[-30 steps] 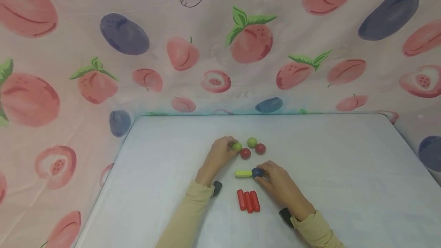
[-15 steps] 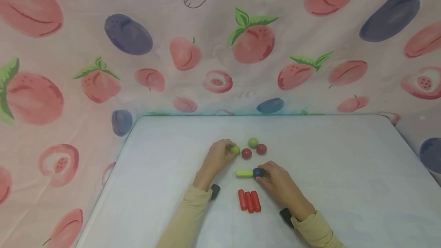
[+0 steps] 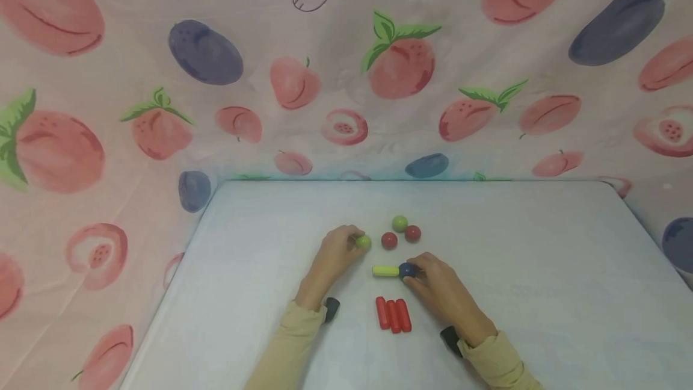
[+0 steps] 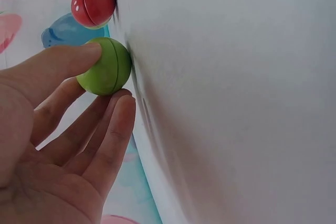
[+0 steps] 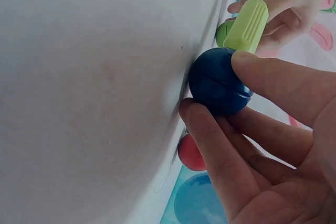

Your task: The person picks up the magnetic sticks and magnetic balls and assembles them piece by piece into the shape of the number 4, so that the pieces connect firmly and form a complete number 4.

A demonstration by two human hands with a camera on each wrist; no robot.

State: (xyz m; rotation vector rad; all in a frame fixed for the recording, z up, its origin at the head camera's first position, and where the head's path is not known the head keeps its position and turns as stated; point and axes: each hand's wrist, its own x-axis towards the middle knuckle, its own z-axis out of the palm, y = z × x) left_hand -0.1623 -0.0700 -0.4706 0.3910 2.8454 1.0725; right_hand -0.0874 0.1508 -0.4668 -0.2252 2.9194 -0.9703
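Observation:
Between thumb and fingers my left hand pinches a green ball with a seam line, low at the white table. To its right in the head view is a red ball. My right hand grips a dark blue ball by thumb and fingertips. A yellow-green ribbed stick points left from the blue ball, its end right at the ball. Several red sticks lie side by side nearer the person, just left of the right wrist.
Farther back on the white table sit a second green ball and another red ball, close together. A fruit-print cloth hangs behind the table. Dark wrist cameras are worn under both wrists.
My left hand has drawn the green ball left and toward the person, away from the red ball. The right hand stays at the blue ball and yellow-green stick.

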